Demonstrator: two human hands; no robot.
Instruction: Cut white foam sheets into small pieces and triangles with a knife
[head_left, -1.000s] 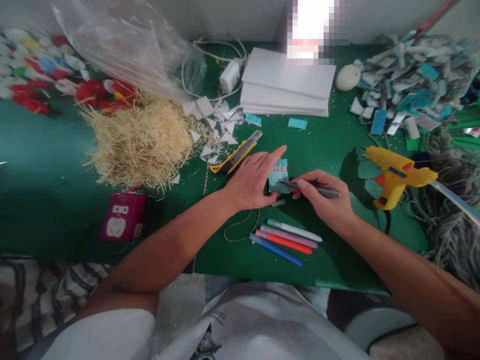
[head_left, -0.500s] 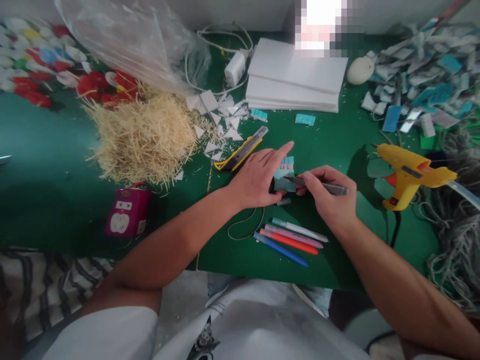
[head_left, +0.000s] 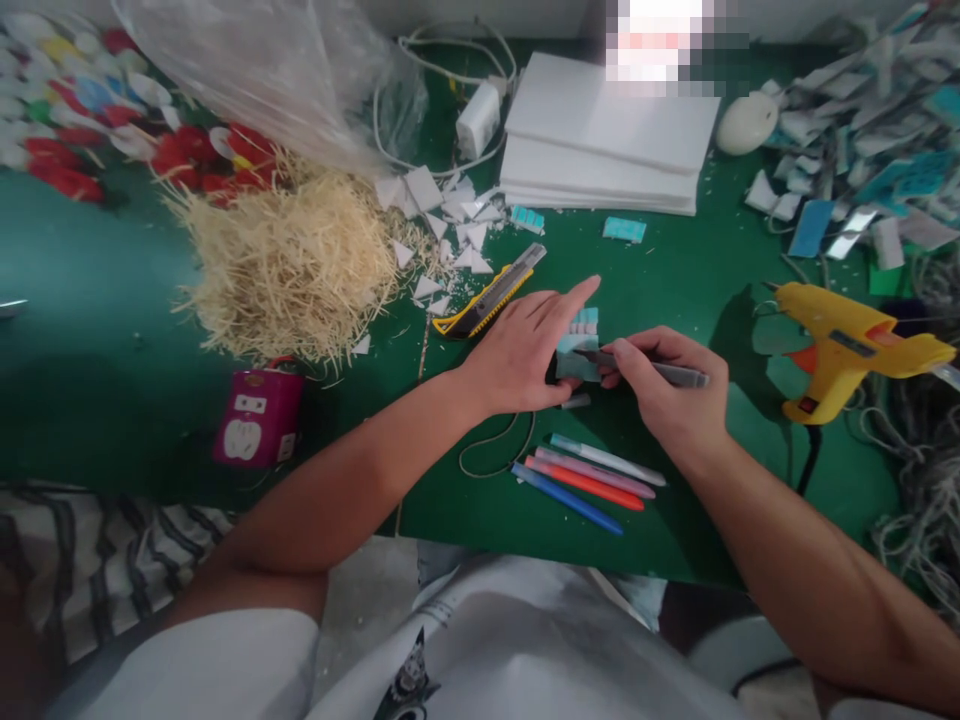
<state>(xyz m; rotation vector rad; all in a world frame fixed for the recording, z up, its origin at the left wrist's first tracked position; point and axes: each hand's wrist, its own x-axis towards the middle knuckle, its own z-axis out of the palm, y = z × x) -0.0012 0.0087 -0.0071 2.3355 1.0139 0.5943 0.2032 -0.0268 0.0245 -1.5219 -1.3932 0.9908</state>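
I watch two hands at work from my end. The left hand (head_left: 517,350) lies low with its fingers spread, forefinger stretched away and thumb apart from it, at the edge of a small light-blue piece (head_left: 579,366). That piece sits on the green tabletop (head_left: 675,280) between the two hands. The right hand (head_left: 681,390) is closed, thumb and fingers pinching a grey pen (head_left: 679,376) whose dark tip points left over the piece; at this scale I can't quite tell whether it touches the surface.

Just beyond the left hand's knuckles I see a yellow box cutter (head_left: 491,295), blade pointing away. Further out from that hand lie two bright-blue strips (head_left: 624,230) and a stack of white boards (head_left: 600,180). On the near side of both hands, a white pen, a pink pen, an orange pen and a blue pen (head_left: 568,499) lie side by side. Right of the right hand, a yellow glue gun (head_left: 855,330) rests.
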